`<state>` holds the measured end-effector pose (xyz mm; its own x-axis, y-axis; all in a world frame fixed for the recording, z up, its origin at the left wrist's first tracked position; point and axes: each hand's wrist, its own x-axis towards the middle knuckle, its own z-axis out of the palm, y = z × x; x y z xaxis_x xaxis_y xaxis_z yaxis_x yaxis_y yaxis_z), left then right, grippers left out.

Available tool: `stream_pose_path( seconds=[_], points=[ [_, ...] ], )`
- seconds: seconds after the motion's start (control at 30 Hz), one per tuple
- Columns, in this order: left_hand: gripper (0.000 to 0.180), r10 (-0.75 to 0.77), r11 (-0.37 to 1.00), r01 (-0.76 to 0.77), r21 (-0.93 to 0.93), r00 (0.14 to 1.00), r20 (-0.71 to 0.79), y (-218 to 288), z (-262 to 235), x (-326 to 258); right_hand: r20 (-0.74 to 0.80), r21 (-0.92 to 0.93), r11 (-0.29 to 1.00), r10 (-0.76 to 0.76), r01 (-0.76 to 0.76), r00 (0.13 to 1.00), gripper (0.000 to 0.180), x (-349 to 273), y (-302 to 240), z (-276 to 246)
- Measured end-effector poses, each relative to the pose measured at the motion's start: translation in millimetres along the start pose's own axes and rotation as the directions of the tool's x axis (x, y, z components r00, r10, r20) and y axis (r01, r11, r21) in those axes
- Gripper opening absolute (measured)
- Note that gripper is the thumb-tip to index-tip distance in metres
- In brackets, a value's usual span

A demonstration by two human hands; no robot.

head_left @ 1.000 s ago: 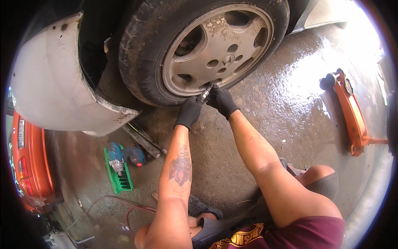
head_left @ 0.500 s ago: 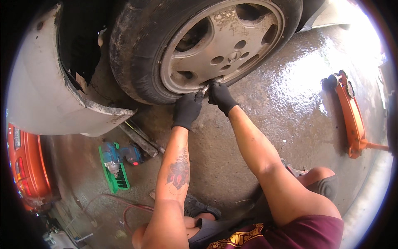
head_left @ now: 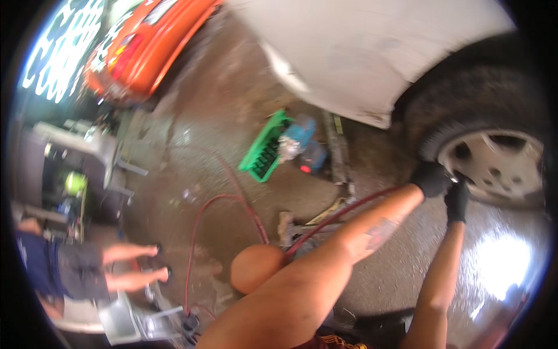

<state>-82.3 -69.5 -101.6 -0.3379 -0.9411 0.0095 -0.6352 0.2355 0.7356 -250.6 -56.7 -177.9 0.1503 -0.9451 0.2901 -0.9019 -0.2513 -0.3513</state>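
Observation:
In black gloves, both my hands are at the lower edge of a dirty car wheel (head_left: pixel 493 160) at the right. My left hand (head_left: pixel 431 178) is closed round a small shiny metal fitting (head_left: pixel 452 179) that pokes out toward the rim. A red hose (head_left: pixel 349 209) runs along under my left forearm toward that hand; its join to the fitting is hidden. Close beside it, my right hand (head_left: pixel 457 200) has its fingers pinched together at the rim's edge. What they hold, if anything, cannot be made out. The tyre (head_left: pixel 465 107) is dark and blurred.
A green socket tray (head_left: pixel 256 152) and a blue cordless impact wrench (head_left: pixel 300 132) lie on the wet floor. Beside them is a long metal bar (head_left: pixel 337 145). A pale car body panel (head_left: pixel 360 52) overhangs. Farther off are an orange car (head_left: pixel 160 49) and another person (head_left: pixel 81 267).
The view has swung left, so wheel and hands now sit at the right, and the other person and the red hose show more. Both hands remain together at the rim.

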Motion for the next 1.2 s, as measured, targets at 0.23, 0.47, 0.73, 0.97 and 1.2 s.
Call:
stream_pose_path(
  seconds=[0.23, 0.47, 0.73, 0.97, 1.2],
  points=[
    [0.030, -0.071, 0.993, 0.071, 0.089, 0.997, -0.002, 11, -24, -29, 0.071, -0.037, 0.999, -0.026, 0.028, 0.997, 0.032, -3, -12, -3],
    [0.029, -0.067, 0.980, 0.069, 0.189, 0.998, -0.018, 21, -14, -16, 0.238, 0.143, 0.924, 0.315, -0.354, 0.919, 0.034, 3, 16, 11],
    [0.028, -0.092, 0.974, 0.092, 0.208, 0.996, -0.012, 24, -15, -11, 0.163, -0.146, 0.987, 0.093, -0.070, 0.982, 0.027, 2, 54, 36],
    [0.028, -0.076, 0.977, 0.083, 0.195, 0.996, -0.041, 17, -15, -18, 0.215, -0.147, 0.986, 0.110, -0.079, 0.970, 0.029, 0, 31, 27],
    [0.029, -0.059, 0.979, 0.067, 0.192, 0.997, -0.047, 17, -14, -15, 0.160, -0.109, 0.994, 0.039, -0.022, 0.986, 0.036, 3, 23, 19]
  ],
)
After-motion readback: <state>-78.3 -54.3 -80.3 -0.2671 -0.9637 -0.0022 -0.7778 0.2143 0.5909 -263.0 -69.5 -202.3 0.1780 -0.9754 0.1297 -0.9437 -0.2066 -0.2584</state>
